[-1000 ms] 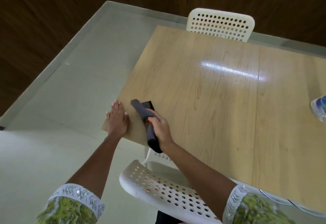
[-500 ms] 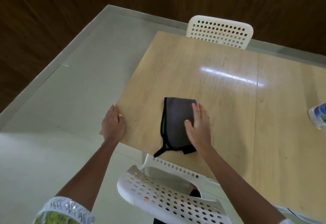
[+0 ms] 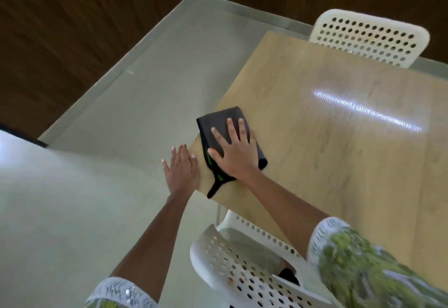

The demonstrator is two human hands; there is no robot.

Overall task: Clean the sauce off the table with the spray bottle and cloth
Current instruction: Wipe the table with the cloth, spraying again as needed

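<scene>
A dark grey cloth [image 3: 218,121] with green trim lies flat at the near left corner of the wooden table [image 3: 339,138]. My right hand [image 3: 236,152] presses on it with fingers spread and straight. My left hand [image 3: 180,169] rests flat on the table's corner edge, just left of the cloth, fingers straight. The spray bottle is out of view. I see no sauce on the bare wood.
A white perforated chair [image 3: 242,266] stands tucked under the near table edge, below my arms. A second white chair [image 3: 368,37] stands at the far side. Pale floor [image 3: 121,113] lies to the left, with dark wood walls behind.
The cloth, rolled in my right hand a second ago, was laid flat and has now slid left to the table's corner under my flat palm. The view has swung left, hiding the bottle.
</scene>
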